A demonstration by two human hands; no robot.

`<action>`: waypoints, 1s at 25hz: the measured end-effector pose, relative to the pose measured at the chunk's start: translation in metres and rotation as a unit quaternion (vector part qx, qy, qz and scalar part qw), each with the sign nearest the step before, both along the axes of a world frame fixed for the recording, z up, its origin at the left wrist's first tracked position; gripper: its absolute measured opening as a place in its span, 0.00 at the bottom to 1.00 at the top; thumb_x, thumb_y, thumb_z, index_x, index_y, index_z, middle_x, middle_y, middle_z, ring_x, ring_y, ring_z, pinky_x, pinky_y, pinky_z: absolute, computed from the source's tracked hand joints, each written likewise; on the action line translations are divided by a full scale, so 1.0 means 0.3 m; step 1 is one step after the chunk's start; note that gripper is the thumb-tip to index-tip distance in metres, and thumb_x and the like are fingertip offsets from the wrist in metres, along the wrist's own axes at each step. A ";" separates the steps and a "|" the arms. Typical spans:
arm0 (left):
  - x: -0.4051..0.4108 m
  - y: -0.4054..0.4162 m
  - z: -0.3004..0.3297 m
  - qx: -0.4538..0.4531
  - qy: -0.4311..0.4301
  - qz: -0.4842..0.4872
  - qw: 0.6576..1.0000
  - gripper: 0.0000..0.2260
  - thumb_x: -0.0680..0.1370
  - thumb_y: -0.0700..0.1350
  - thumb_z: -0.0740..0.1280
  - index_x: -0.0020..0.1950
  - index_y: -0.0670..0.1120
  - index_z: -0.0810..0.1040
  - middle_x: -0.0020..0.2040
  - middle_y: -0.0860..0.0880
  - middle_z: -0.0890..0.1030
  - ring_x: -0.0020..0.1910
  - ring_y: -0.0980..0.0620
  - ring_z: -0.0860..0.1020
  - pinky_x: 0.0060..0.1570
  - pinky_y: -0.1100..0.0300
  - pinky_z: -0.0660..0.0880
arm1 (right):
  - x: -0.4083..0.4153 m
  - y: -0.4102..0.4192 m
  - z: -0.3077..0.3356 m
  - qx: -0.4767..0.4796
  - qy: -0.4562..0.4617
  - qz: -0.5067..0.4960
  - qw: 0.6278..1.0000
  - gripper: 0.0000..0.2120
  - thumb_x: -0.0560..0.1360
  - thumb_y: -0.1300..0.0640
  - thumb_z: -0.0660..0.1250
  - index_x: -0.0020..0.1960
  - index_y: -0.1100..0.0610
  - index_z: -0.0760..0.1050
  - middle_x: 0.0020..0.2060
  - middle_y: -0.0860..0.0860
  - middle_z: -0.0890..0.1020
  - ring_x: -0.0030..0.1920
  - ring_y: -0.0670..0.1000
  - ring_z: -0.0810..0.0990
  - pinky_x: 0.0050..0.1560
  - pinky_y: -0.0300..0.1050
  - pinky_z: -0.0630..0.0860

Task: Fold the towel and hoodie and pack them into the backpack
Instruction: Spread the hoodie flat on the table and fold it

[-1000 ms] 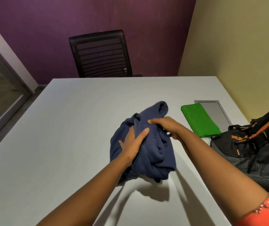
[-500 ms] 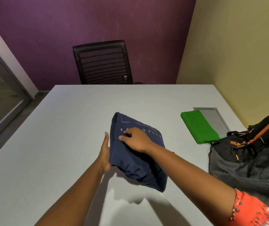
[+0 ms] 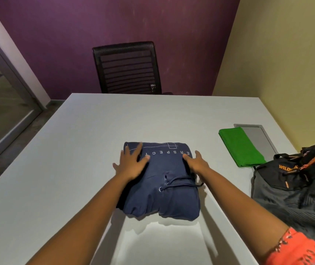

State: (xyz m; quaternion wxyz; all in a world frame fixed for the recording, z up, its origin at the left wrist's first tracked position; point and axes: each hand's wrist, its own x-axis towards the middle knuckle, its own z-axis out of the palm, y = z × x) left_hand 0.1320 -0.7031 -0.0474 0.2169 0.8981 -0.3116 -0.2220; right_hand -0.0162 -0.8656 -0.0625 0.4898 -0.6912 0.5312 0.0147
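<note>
The navy hoodie (image 3: 162, 180) lies folded into a thick rectangle on the white table (image 3: 76, 150), white lettering and drawstrings facing up. My left hand (image 3: 131, 163) presses flat on its far left part with fingers spread. My right hand (image 3: 196, 163) rests flat on its far right edge, fingers straight. The green towel (image 3: 240, 146) lies folded at the right side of the table. The black and grey backpack (image 3: 296, 184) with orange trim stands at the right edge, near the towel.
A grey cable hatch (image 3: 260, 136) is set in the table, partly under the towel. A black mesh chair (image 3: 128, 67) stands behind the far table edge. A yellow wall runs along the right, and a glass door stands at the left.
The hoodie went from a bundle held above the table to a flat folded rectangle lying on it. Both hands moved from gripping its sides to pressing flat on top.
</note>
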 end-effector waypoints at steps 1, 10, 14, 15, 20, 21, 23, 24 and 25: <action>-0.039 0.001 -0.024 0.032 -0.038 -0.046 0.998 0.27 0.77 0.64 0.53 0.74 0.65 0.48 0.78 0.50 0.42 0.76 0.48 0.42 0.70 0.37 0.43 | -0.005 0.008 -0.015 0.043 -0.020 -0.001 0.999 0.37 0.75 0.39 0.60 0.77 0.47 0.46 0.74 0.58 0.60 0.75 0.59 0.55 0.73 0.57 0.58; -0.056 0.070 -0.191 0.092 -0.070 -0.066 0.991 0.33 0.75 0.67 0.52 0.71 0.65 0.33 0.75 0.47 0.32 0.76 0.47 0.38 0.68 0.33 0.43 | 0.040 0.037 -0.036 -0.064 0.032 0.217 0.974 0.44 0.69 0.33 0.64 0.76 0.42 0.44 0.72 0.56 0.63 0.70 0.58 0.66 0.71 0.55 0.63; -0.052 0.056 -0.189 0.064 -0.111 -0.068 0.989 0.36 0.68 0.75 0.41 0.70 0.62 0.32 0.75 0.48 0.32 0.75 0.47 0.34 0.68 0.34 0.39 | 0.022 -0.005 0.131 -0.147 -0.089 0.330 0.928 0.20 0.61 0.45 0.78 0.49 0.50 0.77 0.47 0.47 0.74 0.47 0.47 0.74 0.50 0.43 0.72; -0.056 0.047 -0.180 0.031 -0.130 -0.087 0.987 0.38 0.65 0.76 0.36 0.71 0.61 0.33 0.75 0.50 0.32 0.74 0.49 0.33 0.67 0.35 0.36 | 0.024 0.005 0.164 -0.123 -0.042 0.420 0.898 0.19 0.60 0.48 0.80 0.46 0.50 0.77 0.43 0.46 0.74 0.43 0.46 0.74 0.45 0.42 0.72; -0.096 -0.004 -0.156 0.007 -0.157 -0.286 0.945 0.46 0.60 0.80 0.39 0.70 0.59 0.28 0.73 0.56 0.29 0.72 0.55 0.28 0.65 0.34 0.28 | 0.066 0.050 0.173 -0.227 0.175 0.570 0.770 0.12 0.68 0.61 0.71 0.50 0.54 0.76 0.31 0.46 0.76 0.33 0.47 0.74 0.35 0.38 0.69; -0.093 -0.004 -0.163 0.016 -0.160 -0.286 0.945 0.49 0.58 0.81 0.41 0.69 0.57 0.26 0.72 0.57 0.28 0.72 0.55 0.28 0.65 0.35 0.27 | 0.073 0.045 0.178 -0.233 0.189 0.562 0.770 0.13 0.69 0.62 0.69 0.53 0.54 0.77 0.29 0.47 0.77 0.33 0.47 0.75 0.35 0.37 0.70; -0.086 0.002 -0.176 0.014 -0.145 -0.267 0.953 0.54 0.57 0.81 0.44 0.69 0.53 0.25 0.71 0.58 0.28 0.71 0.56 0.28 0.65 0.38 0.26 | 0.079 0.033 0.189 -0.255 0.207 0.567 0.756 0.15 0.69 0.63 0.67 0.56 0.55 0.78 0.30 0.48 0.80 0.37 0.50 0.78 0.34 0.37 0.70; -0.087 0.004 -0.177 0.006 -0.140 -0.260 0.955 0.55 0.56 0.82 0.45 0.70 0.52 0.25 0.71 0.58 0.28 0.71 0.57 0.28 0.65 0.39 0.25 | 0.081 0.026 0.186 -0.272 0.206 0.570 0.747 0.16 0.69 0.63 0.67 0.56 0.55 0.79 0.36 0.51 0.82 0.42 0.51 0.79 0.36 0.38 0.72; -0.090 0.004 -0.176 -0.006 -0.139 -0.258 0.956 0.56 0.56 0.82 0.45 0.70 0.51 0.25 0.71 0.59 0.29 0.71 0.58 0.29 0.65 0.40 0.24 | 0.083 0.019 0.185 -0.286 0.200 0.570 0.744 0.16 0.70 0.62 0.69 0.57 0.55 0.79 0.44 0.53 0.83 0.47 0.53 0.79 0.41 0.41 0.73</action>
